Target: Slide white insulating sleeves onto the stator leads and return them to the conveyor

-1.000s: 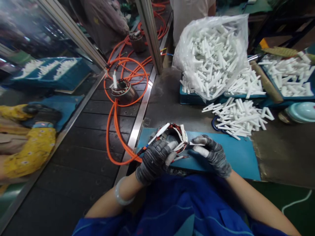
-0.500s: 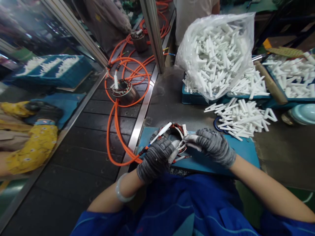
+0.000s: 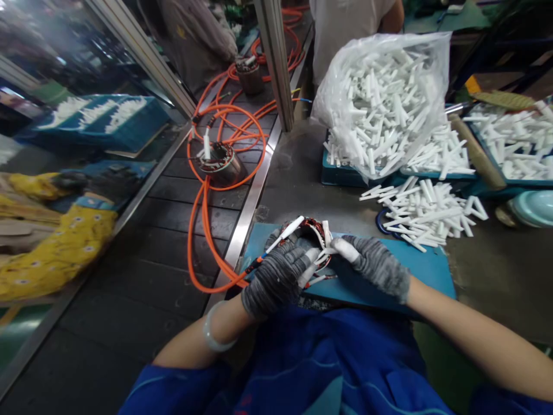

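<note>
A motor stator [image 3: 311, 223] with copper windings stands on a blue mat [image 3: 421, 272] in front of me. My left hand [image 3: 279, 278], in a grey striped glove with pale fingertips, is closed at the stator's near left side, its fingertips by the white leads at the rim. My right hand [image 3: 374, 264], gloved alike, pinches a thin white sleeved lead [image 3: 327, 252] at the stator's right rim. A white sleeve [image 3: 292, 229] on the end of an orange cable [image 3: 228, 283] slants across the stator above my left hand. Fingers partly hide the stator's near side.
Loose white sleeves [image 3: 436, 207] lie beyond the mat, partly over a dark blue ring [image 3: 382, 222]. Behind are a plastic bag [image 3: 330, 95] and blue trays [image 3: 341, 176] of sleeves. Left, a conveyor [image 3: 173, 236] carries another stator [image 3: 224, 170]. A co-worker's yellow sleeve [image 3: 82, 242] is beyond it.
My right hand has turned slightly, its pale thumb showing more as it pinches at the rim. My left hand stays nearly in place. The co-worker's arm has shifted right; the view has moved slightly.
</note>
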`<action>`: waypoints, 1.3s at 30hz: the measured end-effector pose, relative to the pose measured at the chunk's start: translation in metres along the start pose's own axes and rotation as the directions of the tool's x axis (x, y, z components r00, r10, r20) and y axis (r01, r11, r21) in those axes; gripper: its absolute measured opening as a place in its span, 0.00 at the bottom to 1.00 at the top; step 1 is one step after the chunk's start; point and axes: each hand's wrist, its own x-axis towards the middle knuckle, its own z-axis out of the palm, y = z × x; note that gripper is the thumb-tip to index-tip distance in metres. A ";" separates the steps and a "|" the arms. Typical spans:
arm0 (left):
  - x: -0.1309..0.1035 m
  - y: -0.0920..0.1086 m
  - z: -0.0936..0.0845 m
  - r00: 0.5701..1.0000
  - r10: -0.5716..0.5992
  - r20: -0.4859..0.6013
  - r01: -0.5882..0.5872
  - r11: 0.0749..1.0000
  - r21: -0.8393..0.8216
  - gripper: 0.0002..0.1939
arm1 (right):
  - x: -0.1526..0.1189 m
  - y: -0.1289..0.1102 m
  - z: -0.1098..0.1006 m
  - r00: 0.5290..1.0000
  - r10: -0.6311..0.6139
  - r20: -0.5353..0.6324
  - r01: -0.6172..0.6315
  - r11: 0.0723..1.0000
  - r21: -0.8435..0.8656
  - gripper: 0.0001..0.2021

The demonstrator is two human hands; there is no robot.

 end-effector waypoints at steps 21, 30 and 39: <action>-0.016 0.010 0.008 0.975 -0.218 -0.041 0.210 0.967 -0.147 0.29 | 0.047 0.041 -0.055 0.950 -0.310 0.040 0.285 0.807 -0.517 0.17; -0.008 0.011 0.045 0.937 -0.311 -0.159 0.323 0.945 0.052 0.24 | 0.105 0.071 -0.080 0.966 -0.175 -0.189 -0.074 0.514 -0.855 0.16; -0.016 0.010 0.028 0.951 -0.206 -0.229 0.184 0.976 -0.114 0.18 | 0.014 0.044 -0.031 0.753 -0.478 -0.452 0.300 0.861 -0.410 0.11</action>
